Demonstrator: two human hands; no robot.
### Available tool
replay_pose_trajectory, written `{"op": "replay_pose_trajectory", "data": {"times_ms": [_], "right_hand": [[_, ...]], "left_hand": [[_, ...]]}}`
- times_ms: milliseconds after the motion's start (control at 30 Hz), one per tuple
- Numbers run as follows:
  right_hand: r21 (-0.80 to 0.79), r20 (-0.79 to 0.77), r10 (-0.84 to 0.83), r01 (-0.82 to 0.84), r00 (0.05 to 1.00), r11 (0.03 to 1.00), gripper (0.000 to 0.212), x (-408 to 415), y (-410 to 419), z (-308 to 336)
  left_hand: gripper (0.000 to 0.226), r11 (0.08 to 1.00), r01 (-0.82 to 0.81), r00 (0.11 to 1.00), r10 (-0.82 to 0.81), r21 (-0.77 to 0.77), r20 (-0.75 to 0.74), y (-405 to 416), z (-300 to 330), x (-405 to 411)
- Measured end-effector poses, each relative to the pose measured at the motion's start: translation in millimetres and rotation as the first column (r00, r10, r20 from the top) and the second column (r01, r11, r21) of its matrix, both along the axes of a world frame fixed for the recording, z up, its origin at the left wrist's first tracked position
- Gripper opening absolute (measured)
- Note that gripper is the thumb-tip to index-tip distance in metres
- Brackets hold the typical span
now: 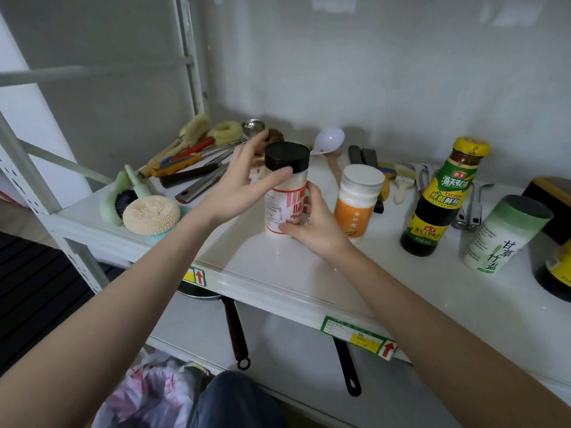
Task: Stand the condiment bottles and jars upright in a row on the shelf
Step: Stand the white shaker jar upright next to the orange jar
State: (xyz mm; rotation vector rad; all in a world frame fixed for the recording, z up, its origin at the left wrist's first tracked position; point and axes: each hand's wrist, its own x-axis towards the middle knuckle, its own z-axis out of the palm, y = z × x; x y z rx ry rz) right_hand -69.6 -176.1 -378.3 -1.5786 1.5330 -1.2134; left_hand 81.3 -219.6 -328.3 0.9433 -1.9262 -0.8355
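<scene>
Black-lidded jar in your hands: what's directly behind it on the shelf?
Behind the black-lidded jar, a white ladle and wooden handle show at its right, utensils at its left. Whatever sits straight behind is covered by the jar and left hand.

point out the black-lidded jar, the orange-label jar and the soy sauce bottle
black-lidded jar [287,157]: head view, on its black lid
orange-label jar [355,216]: head view, on the orange label
soy sauce bottle [437,208]: head view, on its front label

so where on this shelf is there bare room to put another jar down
The front strip of the shelf is bare, from the black-lidded jar to the dark sauce bottle. A small gap lies between the orange-label jar and that bottle. The back left is crowded with brushes and scrubbers.
</scene>
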Motion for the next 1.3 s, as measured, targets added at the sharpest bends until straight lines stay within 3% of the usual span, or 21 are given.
{"op": "replay_pose_trajectory", "data": {"times_ms": [200,433,600,767,1000,1133,1300], "right_hand": [[0.031,-0.008,0.006,-0.006,1.000,1.000,0.073,2.4,2.1,-0.6],[0.011,-0.112,-0.105,0.107,0.988,0.994,0.077,4.9,-7.1,-9.4],[0.021,-0.136,-0.113,0.117,0.984,0.993,0.082,6.0,-8.3,-8.5],[0.066,0.027,0.008,-0.010,1.000,0.998,0.073,-0.4,-3.4,-2.2],[0.050,-0.005,-0.063,0.063,0.998,0.997,0.071,-3.0,-7.0,-5.8],[0.021,-0.049,-0.114,0.115,0.992,0.993,0.070,-1.0,-6.9,-6.3],[0.018,-0.072,-0.117,0.119,0.990,0.993,0.066,2.3,-2.6,-8.3]], "left_hand": [[0.069,0.942,-0.118,0.970,0.176,-0.314,0.165,-1.1,24.4,-16.4],[0.043,0.936,-0.093,0.963,0.171,-0.340,0.207,-1.5,27.4,-17.5],[0.043,0.942,0.012,0.958,0.085,-0.334,0.274,-4.2,32.9,-13.3],[0.055,0.961,0.068,0.960,0.010,-0.268,0.280,-4.8,37.1,-14.5],[0.111,0.996,0.040,0.980,-0.023,-0.082,0.198,-7.0,15.0,-16.4],[0.096,0.999,-0.012,0.988,0.007,0.035,0.155,-9.6,-4.2,-16.6],[0.060,1.000,-0.013,0.977,0.018,-0.024,0.211,-10.2,-3.1,-17.8]]}}
